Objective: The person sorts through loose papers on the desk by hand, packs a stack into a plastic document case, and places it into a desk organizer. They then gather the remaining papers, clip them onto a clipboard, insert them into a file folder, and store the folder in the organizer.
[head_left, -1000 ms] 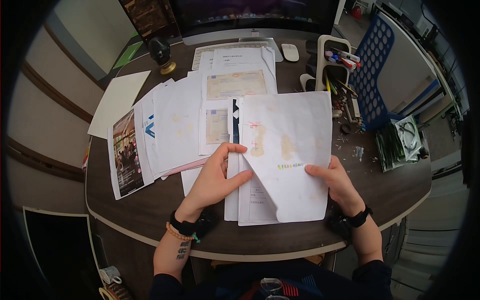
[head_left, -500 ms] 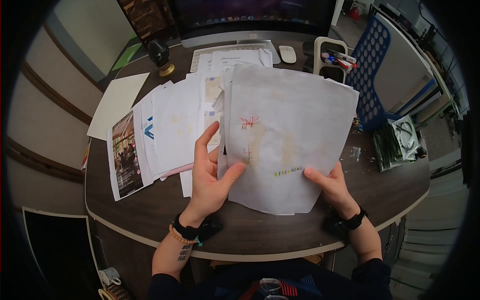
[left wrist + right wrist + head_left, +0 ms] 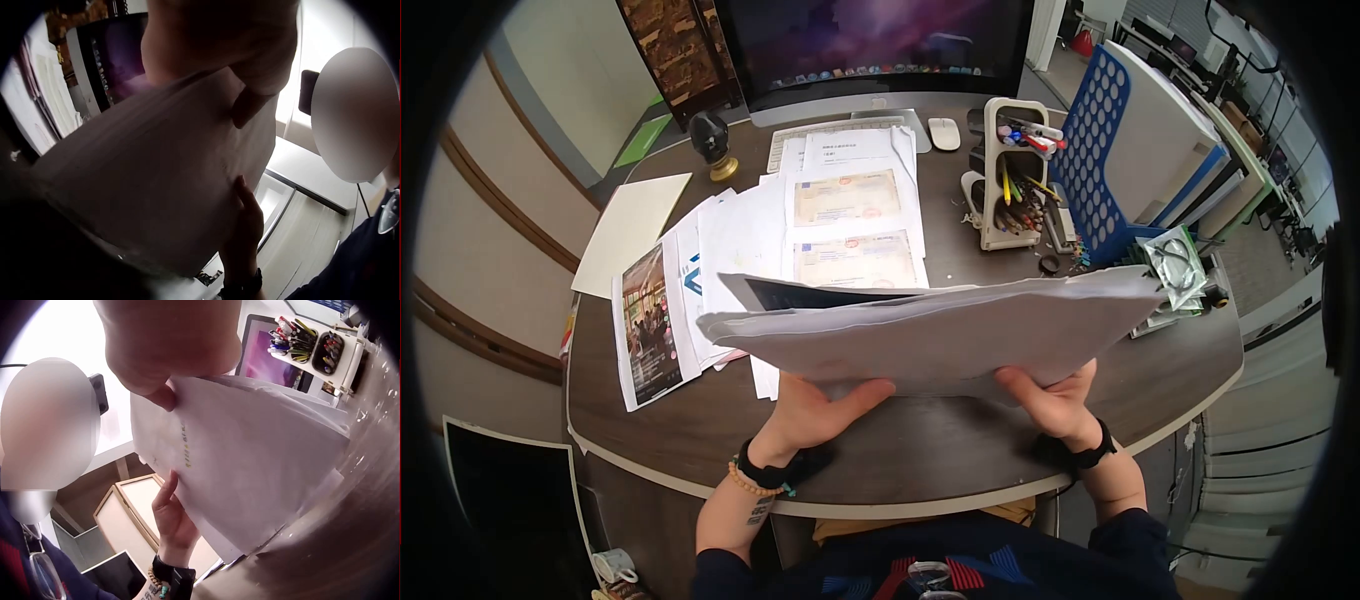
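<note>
A thick stack of white sheets [image 3: 940, 335] is tilted up steeply above the front of the desk, its uneven edges facing away from me. My left hand [image 3: 825, 410] grips its near left part, with the thumb along the front face. At the near right, my right hand [image 3: 1052, 402] holds it the same way, thumb on the paper. Most fingers of both hands are hidden behind the sheets. In the right wrist view, small coloured writing [image 3: 186, 447] shows on the front sheet between the thumbs. A dark-printed sheet [image 3: 820, 293] peeks out behind the stack.
Beyond the stack, more papers [image 3: 745, 240] spread over the left of the desk [image 3: 880, 460], one with a photo [image 3: 645, 320]. A keyboard [image 3: 785, 145], mouse [image 3: 944, 134] and monitor [image 3: 870, 60] stand behind. To the right are a pen holder [image 3: 992, 225] and blue file rack [image 3: 1090, 130].
The stack went from lying nearly flat, with a lower corner folded over, to standing tilted with its edges away from me. Both hands kept hold of it near the front. The head view shifted.
</note>
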Tool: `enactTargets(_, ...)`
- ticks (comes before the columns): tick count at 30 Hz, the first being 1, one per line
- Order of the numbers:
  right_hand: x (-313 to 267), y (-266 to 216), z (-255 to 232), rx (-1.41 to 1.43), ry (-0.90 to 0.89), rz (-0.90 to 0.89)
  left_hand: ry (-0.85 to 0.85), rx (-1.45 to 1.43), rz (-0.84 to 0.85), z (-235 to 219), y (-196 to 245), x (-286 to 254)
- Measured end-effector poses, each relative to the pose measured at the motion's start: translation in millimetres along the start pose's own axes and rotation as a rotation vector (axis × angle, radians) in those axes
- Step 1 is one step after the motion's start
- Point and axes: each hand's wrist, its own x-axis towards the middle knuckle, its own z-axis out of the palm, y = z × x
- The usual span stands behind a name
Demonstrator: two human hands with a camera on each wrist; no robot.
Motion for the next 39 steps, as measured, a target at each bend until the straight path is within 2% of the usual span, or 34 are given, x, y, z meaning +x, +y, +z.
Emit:
enactTargets(2, -1.9, -2.3, -0.9, -0.037, -0.134, -0.075, 0.009, 0.042, -0.010, 1.1, 5.6, -6.6)
enactTargets(4, -7.9, -1.2, -1.6, -0.037, -0.197, 0.007, 0.060, -0.015, 0.047, -1.0, 8.5, -16.3)
enactTargets(5, -4.4, -2.2, 2.7, 0.011, -0.224, -0.007, -0.080, -0.095, 0.208, -6.1, 5.1, -9.5)
enactTargets(6, -2.0, -2.7, 4.9, 0.059, -0.250, -0.025, -0.081, -0.346, 0.044, 0.7, 9.0, -13.9)
enactTargets(8, -6.1, 0.2, 1.6, 0.010, -0.304, 0.018, -0.055, -0.311, 0.033, -2.9, 14.2, -18.2)
enactTargets(9, -7.9, 3.6, -1.9, 0.049, -0.301, 0.034, -0.016, -0.185, 0.140, -10.2, 7.4, -20.0)
enactTargets(10, -9.5, 6.9, -3.3, 0.087, -0.297, 0.050, 0.080, -0.259, 0.101, -13.2, 14.7, -21.9)
enactTargets(11, -15.7, 7.9, -0.6, 0.228, -0.231, 0.145, 0.127, -0.179, 0.090, -11.0, 14.6, -23.7)
enactTargets(12, -17.7, 5.0, 2.2, 0.136, -0.236, 0.162, 0.176, -0.102, 0.076, -6.6, 13.9, -26.0)
enactTargets(13, -17.7, 2.4, 4.7, 0.134, -0.241, 0.163, 0.108, -0.156, 0.024, -1.4, 8.5, -28.9)
enactTargets(14, -16.6, 0.3, 7.1, 0.074, -0.290, 0.167, 0.091, -0.063, 0.068, 1.8, 7.3, -31.3)
enactTargets(15, -14.4, -0.6, 8.7, 0.015, -0.340, 0.170, 0.067, -0.166, 0.039, 4.0, 6.9, -28.0)
enactTargets(16, -10.7, 2.9, 4.4, 0.107, -0.338, 0.193, 0.043, -0.269, 0.010, 3.9, 8.2, -23.3)
enactTargets(18, -11.8, 3.2, 2.6, 0.089, -0.256, 0.127, 0.236, -0.336, -0.001, 1.8, 11.3, -21.8)
enactTargets(19, -30.8, 19.7, 8.4, 0.265, -0.087, 0.275, 0.215, -0.319, -0.011, 4.6, 7.9, -21.9)
enactTargets(21, -27.6, 19.5, 15.5, 0.148, -0.105, 0.252, 0.210, -0.298, -0.015, 13.1, 1.5, -21.6)
enactTargets(23, -26.5, 29.4, 8.8, 0.074, -0.140, 0.261, 0.172, -0.044, -0.024, 24.4, 0.0, -23.6)
enactTargets(24, -24.4, 30.7, 6.1, 0.069, -0.152, 0.265, 0.185, -0.043, -0.026, 22.5, 2.7, -23.5)
enactTargets(25, -22.9, 31.6, 4.3, 0.065, -0.161, 0.270, 0.120, -0.045, -0.104, 19.1, 12.3, -19.0)
enactTargets(26, -17.5, 29.3, 3.2, -0.097, -0.141, 0.213, 0.050, -0.048, -0.181, 14.8, 17.8, -13.4)
enactTargets(28, 1.7, 17.0, -9.8, -0.215, -0.233, 0.125, -0.190, 0.039, -0.320, -10.6, 27.1, -3.0)
enactTargets(29, 7.7, 21.0, -20.1, -0.214, -0.240, 0.125, -0.202, 0.116, -0.267, -21.8, 31.6, 2.3)
enactTargets(30, 13.1, 26.4, -32.0, -0.112, -0.135, 0.171, -0.215, 0.193, -0.214, -32.2, 34.6, 8.1)
enactTargets(31, 20.0, 29.6, -40.9, -0.011, -0.028, 0.215, -0.136, 0.191, -0.225, -42.3, 35.5, 15.1)
enactTargets(33, 41.1, 20.8, -43.0, 0.298, 0.041, 0.272, 0.000, 0.238, -0.218, -64.4, 23.0, 31.2)
enactTargets(34, 48.8, 17.5, -40.5, 0.425, 0.100, 0.286, 0.060, 0.462, -0.243, -73.5, 19.7, 40.6)
enactTargets(36, 54.1, 24.7, -44.1, 0.578, 0.106, 0.397, 0.142, 0.659, -0.293, -86.4, -5.3, 57.6)
enactTargets(37, 58.6, 37.5, -45.7, 0.809, -0.157, 0.306, 0.142, 0.660, -0.286, -88.3, -20.4, 65.3)
enactTargets(38, 62.8, 47.4, -43.7, 1.030, -0.427, 0.208, 0.164, 0.797, -0.313, -88.7, -34.0, 72.2)
enactTargets(39, 53.0, 51.1, -38.8, 0.948, -0.216, 0.280, 0.186, 0.934, -0.342, -89.3, -46.9, 76.3)
